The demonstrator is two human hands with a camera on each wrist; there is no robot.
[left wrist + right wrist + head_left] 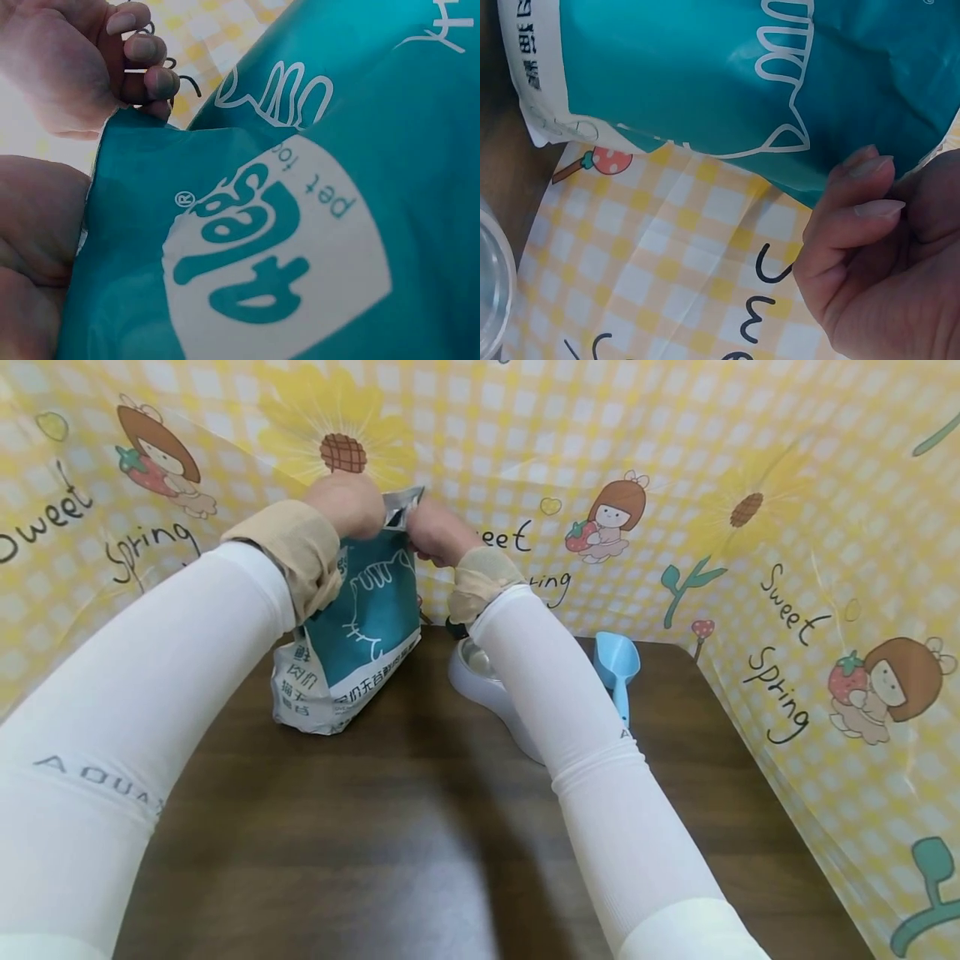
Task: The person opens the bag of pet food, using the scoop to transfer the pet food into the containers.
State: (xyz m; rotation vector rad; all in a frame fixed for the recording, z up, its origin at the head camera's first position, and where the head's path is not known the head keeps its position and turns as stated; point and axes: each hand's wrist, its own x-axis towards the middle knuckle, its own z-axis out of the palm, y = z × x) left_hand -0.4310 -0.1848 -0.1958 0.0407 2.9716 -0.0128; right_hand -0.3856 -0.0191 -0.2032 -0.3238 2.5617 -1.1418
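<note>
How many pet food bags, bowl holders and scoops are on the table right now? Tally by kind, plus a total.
Pet food bag: 1
Bowl holder: 1
Light blue scoop: 1
Total: 3

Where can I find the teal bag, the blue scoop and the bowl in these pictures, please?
Teal bag (375, 610): head view, on its printed front.
Blue scoop (617, 658): head view, on its broad pan.
Bowl (489, 692): head view, on its pale outer wall.
</note>
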